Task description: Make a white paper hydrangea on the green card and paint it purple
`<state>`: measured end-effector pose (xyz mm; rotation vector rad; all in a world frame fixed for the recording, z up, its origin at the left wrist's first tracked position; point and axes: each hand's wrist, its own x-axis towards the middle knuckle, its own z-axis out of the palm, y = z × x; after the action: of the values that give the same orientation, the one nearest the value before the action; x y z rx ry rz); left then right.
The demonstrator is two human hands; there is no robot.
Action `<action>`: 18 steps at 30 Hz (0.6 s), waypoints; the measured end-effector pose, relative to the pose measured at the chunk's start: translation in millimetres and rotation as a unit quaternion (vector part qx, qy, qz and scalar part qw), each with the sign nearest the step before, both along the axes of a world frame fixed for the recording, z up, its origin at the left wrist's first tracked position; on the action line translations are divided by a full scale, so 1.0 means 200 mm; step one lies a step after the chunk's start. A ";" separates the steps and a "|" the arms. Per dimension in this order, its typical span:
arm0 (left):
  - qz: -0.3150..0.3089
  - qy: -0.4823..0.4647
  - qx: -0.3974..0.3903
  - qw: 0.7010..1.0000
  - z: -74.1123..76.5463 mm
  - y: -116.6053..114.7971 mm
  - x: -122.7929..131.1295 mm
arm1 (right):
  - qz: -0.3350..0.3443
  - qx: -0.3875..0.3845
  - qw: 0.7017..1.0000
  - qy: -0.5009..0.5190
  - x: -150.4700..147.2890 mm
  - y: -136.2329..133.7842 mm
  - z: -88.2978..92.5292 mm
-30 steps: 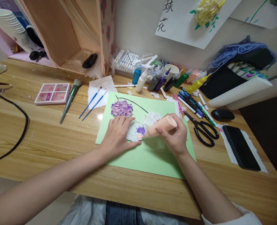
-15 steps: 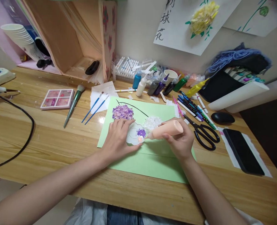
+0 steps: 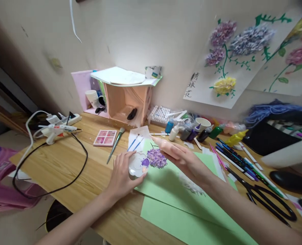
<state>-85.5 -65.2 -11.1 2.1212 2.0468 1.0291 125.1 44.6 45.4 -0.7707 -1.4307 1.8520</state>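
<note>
My left hand (image 3: 121,177) grips the white scalloped paint palette (image 3: 134,169) by its rim, fingers behind and thumb at the near edge. Purple paint (image 3: 145,162) and a small peach dab lie in the palette. My right hand (image 3: 188,161) is closed around a peach paint bottle (image 3: 169,148), whose nozzle points up and to the left. Beneath my hands lies a green sheet of paper (image 3: 166,187). On it are a purple textured flower (image 3: 157,158) and a white one (image 3: 191,185), partly hidden by my right forearm.
Several paint bottles (image 3: 175,132) stand behind the paper. Left of it lie thin paintbrushes (image 3: 134,143), a thick brush (image 3: 116,144) and a pink palette box (image 3: 105,137). A glue gun (image 3: 56,132) with a looping cord rests at the left. Scissors (image 3: 265,200) and markers (image 3: 235,160) lie right.
My left hand has shifted the palette left, off the flowers. The bottle's tip has left the palette and swung up and leftward in my right hand. The camera has turned up and left.
</note>
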 end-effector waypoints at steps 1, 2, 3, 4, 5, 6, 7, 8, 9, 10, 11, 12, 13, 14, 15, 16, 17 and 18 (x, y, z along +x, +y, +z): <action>0.006 0.005 -0.001 1.000 -0.01 -0.01 -0.03 | 0.017 -0.007 1.000 0.015 -0.08 0.05 0.01; 0.012 0.009 0.000 1.000 -0.02 -0.03 -0.05 | 0.031 -0.014 0.999 0.020 -0.17 0.09 0.01; 0.017 0.012 0.001 1.000 -0.03 -0.04 -0.07 | 0.034 -0.015 0.999 0.022 -0.24 0.12 0.01; 0.021 0.014 0.003 1.000 -0.04 -0.04 -0.09 | 0.039 -0.012 0.999 0.023 -0.31 0.16 0.01; 0.024 0.016 0.006 1.000 -0.04 -0.05 -0.10 | 0.044 -0.012 0.998 0.032 -0.36 0.18 0.01; 0.026 0.019 0.011 0.999 -0.05 -0.06 -0.11 | 0.046 -0.009 0.998 0.045 -0.39 0.19 0.01; 0.025 0.022 0.016 0.999 -0.05 -0.06 -0.11 | 0.059 -0.005 0.997 0.056 -0.40 0.20 0.01; 0.021 0.025 0.021 0.999 -0.05 -0.06 -0.11 | 0.072 0.000 0.995 0.065 -0.39 0.21 0.01; 0.012 0.029 0.026 0.999 -0.05 -0.06 -0.10 | 0.089 0.008 0.994 0.067 -0.36 0.22 0.01; -0.001 0.034 0.030 0.999 -0.04 -0.06 -0.09 | 0.104 0.022 0.992 0.063 -0.31 0.22 0.00; -0.018 0.039 0.032 0.999 -0.03 -0.05 -0.07 | 0.113 0.042 0.991 0.050 -0.25 0.23 -0.01; -0.038 0.044 0.035 0.998 -0.03 -0.03 -0.05 | 0.112 0.073 0.991 0.026 -0.18 0.24 -0.02; -0.062 0.047 0.038 0.996 -0.02 -0.01 -0.02 | 0.097 0.110 0.989 -0.004 -0.10 0.26 -0.04; -0.085 0.049 0.041 0.994 -0.01 0.01 0.01 | 0.072 0.149 0.985 -0.043 -0.02 0.28 -0.06; -0.108 0.049 0.043 0.992 0.00 0.04 0.05 | 0.031 0.193 0.977 -0.089 0.06 0.30 -0.08; -0.128 0.045 0.043 0.990 0.01 0.08 0.10 | -0.008 0.211 0.971 -0.115 0.13 0.33 -0.11; -0.145 0.040 0.041 0.988 0.01 0.11 0.15 | -0.043 0.222 0.965 -0.132 0.20 0.36 -0.14; -0.159 0.032 0.038 0.986 0.02 0.15 0.21 | -0.083 0.232 0.958 -0.148 0.26 0.39 -0.16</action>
<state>-43.5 -35.0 -7.7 2.4425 1.6384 1.0170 176.1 122.1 12.6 -0.9145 -1.8359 1.2364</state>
